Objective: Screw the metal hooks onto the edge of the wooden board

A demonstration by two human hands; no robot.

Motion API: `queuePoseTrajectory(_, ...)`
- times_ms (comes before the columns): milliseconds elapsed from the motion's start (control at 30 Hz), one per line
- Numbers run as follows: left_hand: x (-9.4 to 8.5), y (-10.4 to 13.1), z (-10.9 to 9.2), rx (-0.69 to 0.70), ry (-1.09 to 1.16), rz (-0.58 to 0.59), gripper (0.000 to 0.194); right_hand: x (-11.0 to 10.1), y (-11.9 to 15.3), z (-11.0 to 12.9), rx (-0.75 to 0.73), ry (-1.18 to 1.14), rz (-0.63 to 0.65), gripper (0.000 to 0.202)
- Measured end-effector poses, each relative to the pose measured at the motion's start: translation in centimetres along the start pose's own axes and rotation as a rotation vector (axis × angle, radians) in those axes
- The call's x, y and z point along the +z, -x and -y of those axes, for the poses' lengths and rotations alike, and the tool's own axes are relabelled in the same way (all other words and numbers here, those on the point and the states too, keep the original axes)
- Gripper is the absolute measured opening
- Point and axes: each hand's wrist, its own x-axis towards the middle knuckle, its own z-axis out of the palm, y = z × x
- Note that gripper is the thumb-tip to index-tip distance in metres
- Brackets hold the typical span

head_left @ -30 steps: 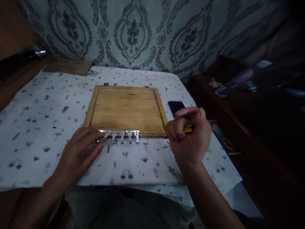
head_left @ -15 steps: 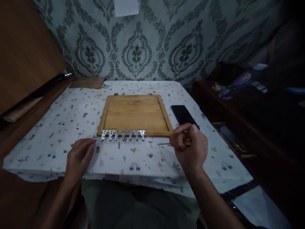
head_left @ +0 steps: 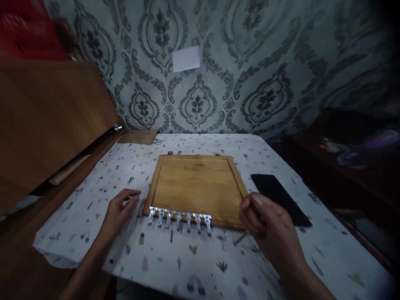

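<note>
A yellowish wooden panel with a raised frame [head_left: 196, 183] lies flat on the table. Along its near edge sits a row of several small silver metal hooks [head_left: 179, 221]. My left hand [head_left: 120, 208] hovers by the panel's left side, fingers loosely stretched and apart, with nothing seen in them. At the panel's near right corner, my right hand [head_left: 268, 225] is closed round a screwdriver [head_left: 240, 238]; its thin shaft points left below the panel, and the handle is mostly hidden by my fingers.
A black phone [head_left: 279, 198] lies right of the panel on the patterned tablecloth [head_left: 168, 271]. Brown cardboard [head_left: 137, 136] rests at the back left. A wooden cabinet [head_left: 53, 125] borders the left side; dark furniture [head_left: 312, 166] stands to the right.
The camera has tipped upward, so the table sits lower in view. My right hand has come closer to the panel's right corner with the screwdriver. My left fingers have spread slightly.
</note>
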Motion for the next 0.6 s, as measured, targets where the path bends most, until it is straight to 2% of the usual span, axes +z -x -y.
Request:
queuePoseTrajectory(100,1.3,-4.6,1.5,0.011,-0.013,0.015,0.031,-0.5,-2.1,-0.5,0.115,-0.011,-0.016,0.041)
queuePoseTrajectory(233,3.9,-10.2,3.0,0.038,-0.063,0.048,0.029,-2.2,-3.1,-1.6,0.214,-0.03,-0.092,0.038)
queuePoseTrajectory(433,6.8,-18.3,3.7,0.116,-0.239,0.016,0.033,-4.2,-3.3,-2.4,0.314,-0.185,-0.219,0.033)
queuePoseTrajectory(600,8.5,-24.9,4.3,0.135,-0.375,-0.039,0.036,-4.6,-3.7,-2.8,0.359,-0.269,-0.195,0.029)
